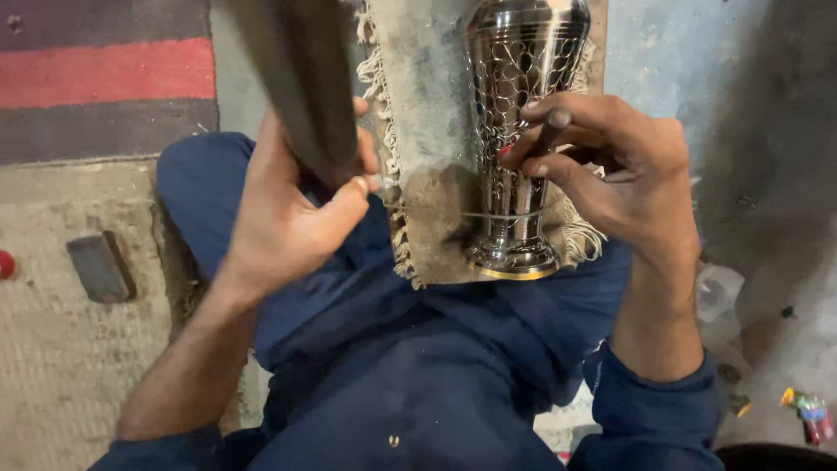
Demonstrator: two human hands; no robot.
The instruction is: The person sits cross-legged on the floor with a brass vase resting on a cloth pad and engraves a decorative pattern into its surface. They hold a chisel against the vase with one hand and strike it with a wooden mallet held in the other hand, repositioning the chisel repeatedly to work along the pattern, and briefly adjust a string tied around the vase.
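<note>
A shiny silver metal vase point(514, 96) with an engraved net pattern lies on a dirty fringed cloth point(423, 105) over my lap, its gold-rimmed foot towards me. My right hand point(610, 166) rests on the vase's side, fingers pinched on a small dark tool whose tip touches the metal. My left hand point(292, 209) is closed around a thick dark wooden handle or mallet point(292, 78) that rises out of the top of the view, left of the vase.
My legs in dark blue clothing point(418, 366) fill the lower middle. A striped red and dark rug point(105, 78) and a flat dark block point(100, 266) lie left. Small litter and a colourful item point(811, 414) lie on the grey floor at right.
</note>
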